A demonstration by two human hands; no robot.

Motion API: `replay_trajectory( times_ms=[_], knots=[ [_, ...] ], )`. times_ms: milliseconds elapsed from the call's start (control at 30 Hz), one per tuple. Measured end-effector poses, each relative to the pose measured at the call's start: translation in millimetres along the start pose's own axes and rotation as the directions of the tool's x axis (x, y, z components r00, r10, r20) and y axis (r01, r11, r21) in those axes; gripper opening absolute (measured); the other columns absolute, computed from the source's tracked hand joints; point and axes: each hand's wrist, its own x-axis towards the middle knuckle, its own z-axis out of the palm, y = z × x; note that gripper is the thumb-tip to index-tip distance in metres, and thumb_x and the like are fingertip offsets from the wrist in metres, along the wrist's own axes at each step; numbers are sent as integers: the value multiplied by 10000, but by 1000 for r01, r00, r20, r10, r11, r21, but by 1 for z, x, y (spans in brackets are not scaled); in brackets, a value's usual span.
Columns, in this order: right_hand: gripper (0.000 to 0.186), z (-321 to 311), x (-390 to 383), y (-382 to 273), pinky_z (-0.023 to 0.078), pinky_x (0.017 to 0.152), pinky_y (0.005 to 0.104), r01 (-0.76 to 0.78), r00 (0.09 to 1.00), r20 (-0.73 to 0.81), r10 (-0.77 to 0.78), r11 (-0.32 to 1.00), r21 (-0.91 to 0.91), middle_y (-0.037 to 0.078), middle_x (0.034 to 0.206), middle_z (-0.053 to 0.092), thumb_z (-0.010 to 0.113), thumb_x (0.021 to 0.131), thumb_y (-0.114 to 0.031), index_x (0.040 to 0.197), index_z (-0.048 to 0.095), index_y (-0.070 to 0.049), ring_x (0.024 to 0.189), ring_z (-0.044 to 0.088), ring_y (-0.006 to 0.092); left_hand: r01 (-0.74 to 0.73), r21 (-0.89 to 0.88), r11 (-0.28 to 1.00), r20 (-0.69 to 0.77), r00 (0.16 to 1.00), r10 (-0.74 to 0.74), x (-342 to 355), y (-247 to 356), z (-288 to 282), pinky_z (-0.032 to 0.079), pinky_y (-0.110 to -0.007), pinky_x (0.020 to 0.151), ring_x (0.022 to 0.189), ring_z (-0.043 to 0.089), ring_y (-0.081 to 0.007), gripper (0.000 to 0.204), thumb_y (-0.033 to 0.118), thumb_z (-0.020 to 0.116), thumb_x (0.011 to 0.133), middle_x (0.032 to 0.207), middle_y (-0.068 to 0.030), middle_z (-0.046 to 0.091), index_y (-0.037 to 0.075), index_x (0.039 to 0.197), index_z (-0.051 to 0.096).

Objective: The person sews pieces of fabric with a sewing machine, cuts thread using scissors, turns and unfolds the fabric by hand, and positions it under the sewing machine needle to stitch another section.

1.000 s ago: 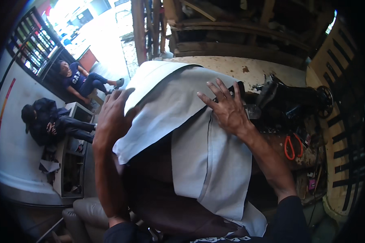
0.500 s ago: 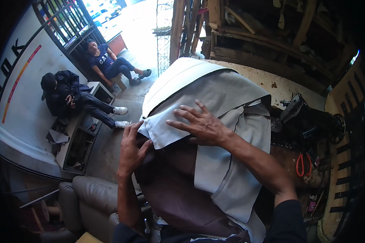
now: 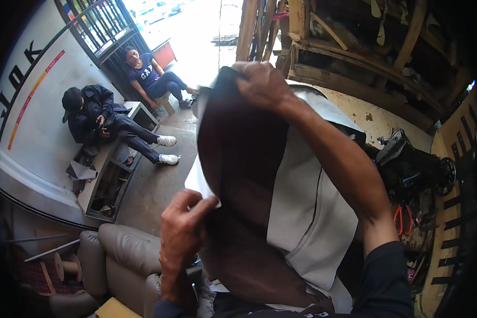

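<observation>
My right hand grips the top of a raised sheet of material, dark brown on the face toward me. My left hand pinches its lower left edge, where a white side shows. Beneath and to the right lies light grey material with a long seam, heaped over more brown material. A black sewing machine sits at the right, with orange-handled scissors below it, partly behind my right arm.
Two people sit at the left by a barred gate and a low cabinet. A grey padded seat and a spool are at lower left. Wooden racks stand behind the worn worktop, with a slatted panel at right.
My right hand has moved up and away, lifting the flap so its brown face shows instead of the pale one. My left hand has closed on the edge. The view has shifted.
</observation>
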Motion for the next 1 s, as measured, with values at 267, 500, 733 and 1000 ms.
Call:
replay_trajectory(
  times_ms=[267,500,733,1000],
  knots=[
    [386,-19,0,-3,550,968,466,70,993,-86,-75,996,-63,197,1095,749,591,935,-329,1241,738,-145,1006,731,366,147,-795,589,99,989,-113,5,-42,1,566,-313,699,824,707,-216,196,-36,596,952,947,-150,682,-36,1131,674],
    [321,-28,2,-30,552,955,463,165,981,-70,-181,967,-197,169,1046,762,604,923,-278,1186,753,-169,984,734,349,-165,-413,896,-257,965,59,177,-91,29,528,-368,872,1009,658,-220,374,127,674,921,1030,-126,684,50,1286,647],
    [359,-68,-10,12,539,974,418,86,987,-105,-118,959,-268,141,1123,755,603,925,-259,1232,731,-126,1025,730,308,-325,-669,669,-609,756,-241,260,-22,-108,533,-246,756,804,655,-121,78,90,656,924,818,-32,649,30,973,661],
    [246,-77,5,-16,559,909,468,172,980,-32,-194,924,-342,175,979,751,620,909,-253,1077,765,-145,959,724,372,-396,-171,902,173,889,423,177,50,149,530,-515,899,1049,671,-437,270,134,608,876,1025,-252,706,1,1099,679]
  ],
)
